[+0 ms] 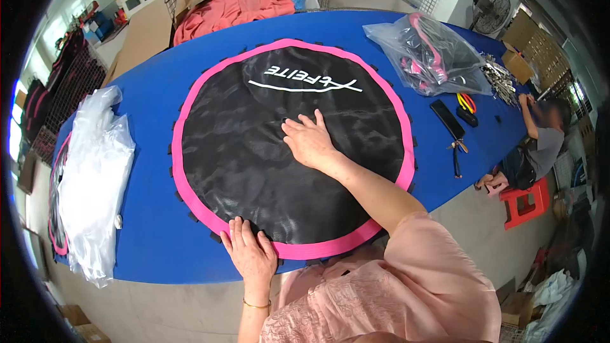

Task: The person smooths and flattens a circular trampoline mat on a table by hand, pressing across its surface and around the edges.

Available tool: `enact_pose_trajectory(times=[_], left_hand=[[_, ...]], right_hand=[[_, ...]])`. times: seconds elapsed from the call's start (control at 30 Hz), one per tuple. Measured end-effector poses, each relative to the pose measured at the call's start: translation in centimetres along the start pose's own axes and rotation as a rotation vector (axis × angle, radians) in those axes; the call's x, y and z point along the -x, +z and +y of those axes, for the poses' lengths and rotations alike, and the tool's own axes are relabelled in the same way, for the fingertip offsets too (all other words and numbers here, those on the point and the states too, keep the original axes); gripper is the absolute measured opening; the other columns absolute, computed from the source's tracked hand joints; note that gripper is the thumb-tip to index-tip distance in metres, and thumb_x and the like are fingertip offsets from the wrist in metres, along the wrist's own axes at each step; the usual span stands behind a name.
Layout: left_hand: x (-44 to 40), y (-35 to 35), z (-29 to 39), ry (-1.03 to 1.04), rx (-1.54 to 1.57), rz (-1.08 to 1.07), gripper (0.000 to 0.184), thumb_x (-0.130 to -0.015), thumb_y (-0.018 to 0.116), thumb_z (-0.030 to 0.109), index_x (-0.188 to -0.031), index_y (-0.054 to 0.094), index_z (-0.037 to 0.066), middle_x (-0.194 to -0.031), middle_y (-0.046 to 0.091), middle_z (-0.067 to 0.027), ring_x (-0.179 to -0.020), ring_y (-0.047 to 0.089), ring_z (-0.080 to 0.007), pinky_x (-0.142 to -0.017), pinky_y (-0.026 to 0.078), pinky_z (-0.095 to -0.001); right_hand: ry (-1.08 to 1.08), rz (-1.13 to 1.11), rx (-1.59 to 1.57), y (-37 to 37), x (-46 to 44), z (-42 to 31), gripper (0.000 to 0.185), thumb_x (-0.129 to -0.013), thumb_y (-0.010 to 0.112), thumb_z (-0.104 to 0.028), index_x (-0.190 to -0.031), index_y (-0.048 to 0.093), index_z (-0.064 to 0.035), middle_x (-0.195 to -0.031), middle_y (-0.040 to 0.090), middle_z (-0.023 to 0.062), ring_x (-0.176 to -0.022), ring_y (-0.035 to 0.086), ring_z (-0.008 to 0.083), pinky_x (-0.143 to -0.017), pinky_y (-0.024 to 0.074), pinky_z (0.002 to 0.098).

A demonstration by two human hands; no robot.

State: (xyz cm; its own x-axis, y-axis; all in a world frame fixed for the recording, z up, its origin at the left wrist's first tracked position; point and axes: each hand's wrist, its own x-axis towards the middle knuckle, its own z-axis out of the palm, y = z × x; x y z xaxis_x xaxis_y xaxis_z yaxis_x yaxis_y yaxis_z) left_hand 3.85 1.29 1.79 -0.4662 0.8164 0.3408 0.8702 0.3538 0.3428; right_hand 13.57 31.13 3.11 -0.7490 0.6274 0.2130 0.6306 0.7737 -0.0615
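A round black trampoline mat (248,152) with a pink border and small black tabs round its edge lies flat on the blue table (149,216). White lettering runs across its far part, upside down to me. My right hand (309,140) rests on the middle of the mat, palm down with fingers spread. On the near left part of the pink border lies my left hand (251,251), its fingers stretched out flat. Neither hand holds anything.
Clear plastic bags (98,178) lie at the left over another pink-edged mat. To the right are a bagged pink-and-black bundle (432,57), a phone (447,119), scissors (457,152) and metal parts (500,79). A co-worker (540,143) sits beyond, near a red stool (526,203).
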Motion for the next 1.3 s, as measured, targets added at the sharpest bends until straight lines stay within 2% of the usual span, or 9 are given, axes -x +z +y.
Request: enact_pose_trajectory(times=[0.1, 0.2, 0.33, 0.63, 0.8, 0.87, 1.0, 1.03, 1.3], left_hand=[[-0.1, 0.1, -0.1, -0.006, -0.003, -0.008, 0.04, -0.098, 0.055, 0.018, -0.131, 0.056, -0.005, -0.142, 0.056, -0.0242, -0.141, 0.046, -0.0398, -0.123, 0.024, -0.0561], [-0.1, 0.1, -0.1, -0.006, 0.0, -0.005, 0.041, -0.097, 0.055, 0.019, -0.129, 0.058, -0.007, -0.14, 0.058, -0.026, -0.141, 0.047, -0.0404, -0.123, 0.024, -0.0572], [-0.1, 0.1, 0.0, -0.015, 0.002, -0.006, 0.041, -0.097, 0.055, 0.019, -0.128, 0.059, -0.008, -0.14, 0.058, -0.0266, -0.141, 0.047, -0.0406, -0.123, 0.024, -0.0572], [-0.2, -0.1, 0.1, -0.01, -0.005, -0.013, 0.042, -0.098, 0.054, 0.02, -0.128, 0.058, -0.009, -0.139, 0.058, -0.0282, -0.14, 0.047, -0.0419, -0.123, 0.024, -0.0576], [-0.3, -0.1, 0.1, -0.01, -0.01, -0.014, 0.042, -0.098, 0.053, 0.021, -0.128, 0.058, -0.009, -0.139, 0.058, -0.0289, -0.14, 0.047, -0.0424, -0.123, 0.024, -0.0581], [-0.3, -0.1, 0.1, -0.015, -0.007, -0.025, 0.042, -0.098, 0.053, 0.021, -0.128, 0.058, -0.009, -0.139, 0.058, -0.0289, -0.14, 0.048, -0.0423, -0.123, 0.024, -0.0581], [-0.2, -0.1, 0.0, -0.016, -0.007, -0.02, 0.042, -0.098, 0.053, 0.021, -0.127, 0.058, -0.009, -0.139, 0.058, -0.0289, -0.14, 0.048, -0.0421, -0.123, 0.024, -0.0581], [-0.3, -0.1, 0.1, -0.012, -0.008, -0.016, 0.042, -0.098, 0.054, 0.02, -0.127, 0.058, -0.009, -0.138, 0.058, -0.0288, -0.14, 0.048, -0.042, -0.123, 0.024, -0.0581], [-0.2, 0.0, 0.1, -0.009, -0.004, -0.008, 0.042, -0.097, 0.054, 0.02, -0.128, 0.058, -0.009, -0.138, 0.058, -0.0282, -0.139, 0.048, -0.0418, -0.123, 0.024, -0.0582]], right_hand=[[0.058, -0.044, 0.038, -1.5, 0.9, 1.3, 0.042, -0.103, 0.055, -0.031, -0.139, 0.064, -0.0114, -0.148, 0.059, 0.0061, -0.14, 0.049, 0.0313, -0.122, 0.0189, 0.0629], [0.145, 0.075, 0.064, -0.5, 2.5, 5.4, 0.042, -0.102, 0.054, -0.033, -0.137, 0.065, -0.0132, -0.145, 0.062, 0.0055, -0.137, 0.053, 0.0305, -0.12, 0.0222, 0.0637], [0.293, 0.074, 0.191, -0.7, 5.0, 11.4, 0.042, -0.104, 0.05, -0.034, -0.136, 0.066, -0.014, -0.143, 0.064, 0.005, -0.135, 0.055, 0.0308, -0.118, 0.0249, 0.0643], [0.677, 0.067, 0.148, -1.8, 7.8, 18.1, 0.044, -0.105, 0.048, -0.034, -0.141, 0.062, -0.0126, -0.149, 0.059, 0.0063, -0.141, 0.049, 0.032, -0.121, 0.0239, 0.0643], [0.5, 0.006, 0.095, -1.6, 7.8, 15.5, 0.044, -0.105, 0.048, -0.033, -0.141, 0.062, -0.0128, -0.151, 0.058, 0.0055, -0.143, 0.048, 0.0317, -0.123, 0.0209, 0.0616], [0.392, 0.114, 0.086, -1.4, 8.0, 14.9, 0.041, -0.102, 0.052, -0.031, -0.133, 0.067, -0.0085, -0.142, 0.064, 0.0102, -0.136, 0.054, 0.0353, -0.118, 0.0254, 0.065], [0.465, 0.143, 0.109, -1.8, 7.0, 14.9, 0.042, -0.102, 0.053, -0.029, -0.136, 0.065, -0.008, -0.145, 0.062, 0.0094, -0.137, 0.053, 0.0365, -0.119, 0.025, 0.065], [0.494, 0.032, 0.132, -1.8, 6.5, 14.7, 0.045, -0.105, 0.047, -0.034, -0.142, 0.062, -0.0124, -0.151, 0.058, 0.0057, -0.142, 0.049, 0.0332, -0.122, 0.0204, 0.0623], [0.226, -0.043, 0.096, -1.2, 1.8, 6.2, 0.046, -0.105, 0.047, -0.034, -0.142, 0.061, -0.0114, -0.151, 0.057, 0.0068, -0.142, 0.049, 0.0299, -0.122, 0.0214, 0.0615]])
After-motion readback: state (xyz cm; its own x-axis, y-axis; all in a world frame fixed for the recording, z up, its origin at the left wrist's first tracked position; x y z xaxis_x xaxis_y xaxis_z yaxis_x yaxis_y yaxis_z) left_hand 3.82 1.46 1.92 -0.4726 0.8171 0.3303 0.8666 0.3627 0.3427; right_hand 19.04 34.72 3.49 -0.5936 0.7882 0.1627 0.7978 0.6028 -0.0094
